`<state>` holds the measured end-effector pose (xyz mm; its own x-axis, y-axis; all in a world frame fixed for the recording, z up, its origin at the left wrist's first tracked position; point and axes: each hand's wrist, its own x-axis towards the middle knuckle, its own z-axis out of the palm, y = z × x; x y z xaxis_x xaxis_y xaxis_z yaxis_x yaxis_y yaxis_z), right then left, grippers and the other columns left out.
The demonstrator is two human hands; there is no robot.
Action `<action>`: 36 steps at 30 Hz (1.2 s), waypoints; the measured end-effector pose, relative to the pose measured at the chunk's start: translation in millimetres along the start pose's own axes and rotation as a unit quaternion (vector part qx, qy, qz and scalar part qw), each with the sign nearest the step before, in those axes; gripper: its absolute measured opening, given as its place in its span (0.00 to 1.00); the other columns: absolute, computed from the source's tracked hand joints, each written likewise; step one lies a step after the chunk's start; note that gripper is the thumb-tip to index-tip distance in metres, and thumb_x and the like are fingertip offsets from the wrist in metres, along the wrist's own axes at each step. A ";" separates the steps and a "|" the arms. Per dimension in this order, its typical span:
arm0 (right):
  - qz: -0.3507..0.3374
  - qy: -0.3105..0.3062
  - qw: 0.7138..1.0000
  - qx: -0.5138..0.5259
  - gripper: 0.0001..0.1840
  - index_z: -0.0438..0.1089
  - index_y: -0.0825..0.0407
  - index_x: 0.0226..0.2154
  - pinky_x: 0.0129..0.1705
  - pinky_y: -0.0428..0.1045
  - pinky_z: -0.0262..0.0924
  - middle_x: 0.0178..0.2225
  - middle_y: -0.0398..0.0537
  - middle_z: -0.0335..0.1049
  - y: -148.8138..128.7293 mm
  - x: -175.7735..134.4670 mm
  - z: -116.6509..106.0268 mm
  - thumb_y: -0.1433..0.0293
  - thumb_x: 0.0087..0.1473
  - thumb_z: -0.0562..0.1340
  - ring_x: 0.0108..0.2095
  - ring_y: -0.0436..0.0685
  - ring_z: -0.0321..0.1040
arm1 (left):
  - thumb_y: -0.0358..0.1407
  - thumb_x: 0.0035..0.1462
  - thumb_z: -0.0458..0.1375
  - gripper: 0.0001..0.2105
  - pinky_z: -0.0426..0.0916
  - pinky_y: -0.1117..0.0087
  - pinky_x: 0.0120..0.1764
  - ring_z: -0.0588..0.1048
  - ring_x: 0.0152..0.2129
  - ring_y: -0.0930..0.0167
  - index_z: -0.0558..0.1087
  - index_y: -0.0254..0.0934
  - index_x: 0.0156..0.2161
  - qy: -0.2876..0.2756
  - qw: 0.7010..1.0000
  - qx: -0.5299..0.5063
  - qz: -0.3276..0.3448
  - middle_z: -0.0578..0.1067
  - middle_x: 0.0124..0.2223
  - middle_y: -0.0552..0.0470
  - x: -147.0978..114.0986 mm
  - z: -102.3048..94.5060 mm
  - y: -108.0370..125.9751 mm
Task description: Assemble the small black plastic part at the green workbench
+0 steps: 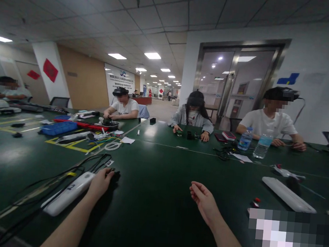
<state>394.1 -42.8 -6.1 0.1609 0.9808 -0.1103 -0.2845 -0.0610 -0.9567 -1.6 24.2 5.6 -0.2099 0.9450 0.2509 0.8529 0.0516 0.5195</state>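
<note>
My left hand is closed beside the upper end of a long white case marked "2". Its fingertips are at a small dark thing, too dim to name. The wrist passes close along the case's right side. My right hand is above the dark green table, right of the middle. Its thumb and fingers are drawn together in a loose pinch, and nothing shows between them. The two hands are well apart.
Black cables run across the table at left. Beyond them are a blue tray and a coiled white cable. Another white case lies at right, with water bottles behind. Several people sit around the table.
</note>
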 end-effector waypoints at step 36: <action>0.034 -0.002 0.999 0.008 0.16 0.69 0.50 0.36 0.37 0.50 0.62 0.34 0.46 0.69 -4.8 -1.5 -0.6 0.66 0.40 0.65 0.34 0.55 0.65 | 0.37 0.57 0.44 0.12 0.61 0.69 0.34 0.73 0.36 0.64 0.64 0.36 0.44 -0.086 0.981 0.173 0.028 0.75 0.38 0.43 -19.6 -6.8 28.7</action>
<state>395.8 -44.1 -1.5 0.1379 0.9752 -0.1731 -0.3088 -0.1238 -0.9430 23.7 5.0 21.1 -0.1001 0.9885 0.1138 0.9782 0.0768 0.1928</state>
